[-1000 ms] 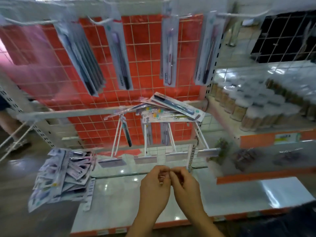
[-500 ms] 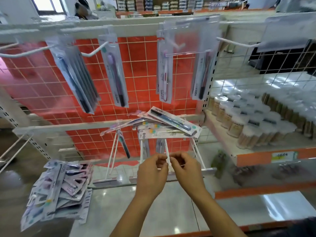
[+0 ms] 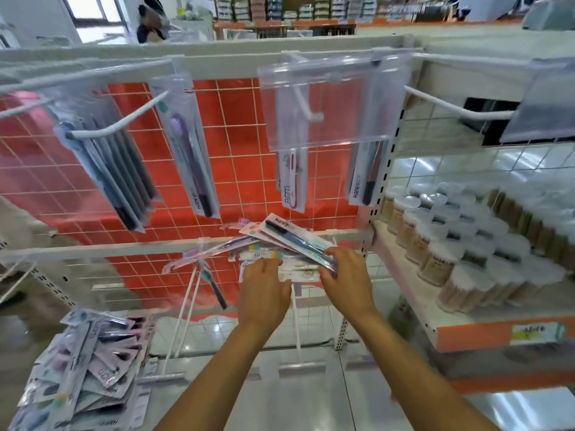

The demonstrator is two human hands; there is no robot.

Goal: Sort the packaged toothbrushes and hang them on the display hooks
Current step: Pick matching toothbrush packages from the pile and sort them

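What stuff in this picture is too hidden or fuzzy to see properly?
Head view only:
- Left hand: seen from behind, so its fingertips and any grip are hidden.
- Pile of packs on the hooks: the hands cover its near edge, so the count is unclear.
- Upper middle pack: a clear price-tag flap hides its top.
- Heap of packs at lower left: blurred, and the picture edge cuts it off.

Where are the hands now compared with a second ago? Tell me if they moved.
Yes. Both the left hand and right hand went up from the lower hooks' ends to the loose toothbrush packs lying across those hooks.
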